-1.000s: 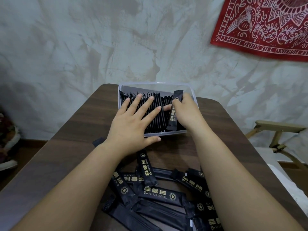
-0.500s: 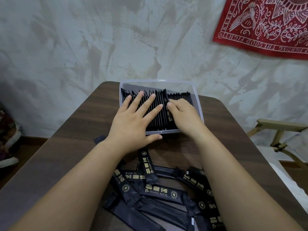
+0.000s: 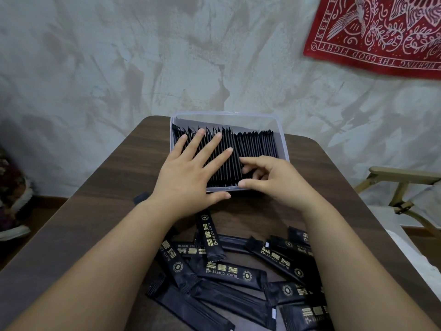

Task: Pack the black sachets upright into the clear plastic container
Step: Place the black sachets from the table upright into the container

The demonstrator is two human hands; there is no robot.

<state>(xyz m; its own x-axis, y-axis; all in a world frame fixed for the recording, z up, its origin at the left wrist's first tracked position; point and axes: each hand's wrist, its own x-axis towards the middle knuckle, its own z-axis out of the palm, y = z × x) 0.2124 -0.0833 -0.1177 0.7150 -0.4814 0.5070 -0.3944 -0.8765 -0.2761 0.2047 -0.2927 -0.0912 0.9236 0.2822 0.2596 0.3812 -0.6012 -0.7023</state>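
Hands first: my left hand (image 3: pixel 188 173) lay flat, fingers straight and spread, on the tops of the packed sachets (image 3: pixel 255 144), thumb against the near rim of the container (image 3: pixel 285 149). My right hand (image 3: pixel 274 180) sat just beside it, fingers curled at the row's near end; I could not tell whether it pinched a sachet. Nearest me, loose sachets (image 3: pixel 229 273) lay flat on the table (image 3: pixel 102 211) between my forearms. Beyond them the container held its row upright. Behind rose a wall (image 3: pixel 167 56) with a red cloth (image 3: pixel 381 32).
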